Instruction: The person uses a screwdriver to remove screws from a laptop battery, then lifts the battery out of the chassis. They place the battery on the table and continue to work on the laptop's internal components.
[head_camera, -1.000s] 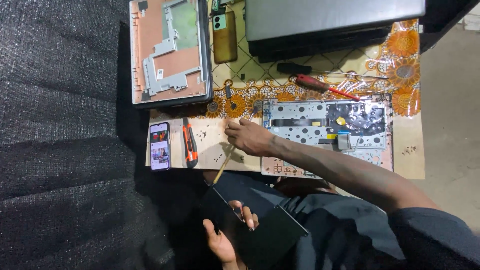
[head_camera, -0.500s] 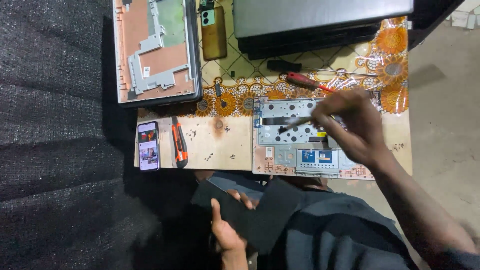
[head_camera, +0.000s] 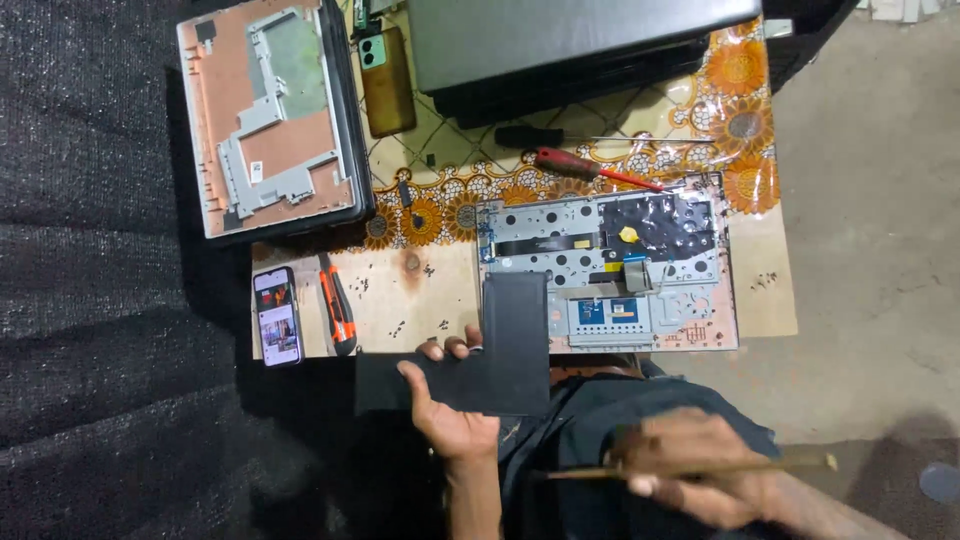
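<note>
While gripped, flat L-shaped black panel (head_camera: 490, 360)

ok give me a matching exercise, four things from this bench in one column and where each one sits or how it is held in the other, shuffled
Things:
1. black L-shaped panel
2. thin brass-coloured rod
3. red-handled screwdriver
4. lit phone

Places or states:
A. lying on the flowered cloth above the opened laptop base
B. gripped in the left hand
C. at the table's left edge, beside the orange utility knife
D. held level in the right hand

Pairs: 1-B, 2-D, 3-A, 4-C
</note>
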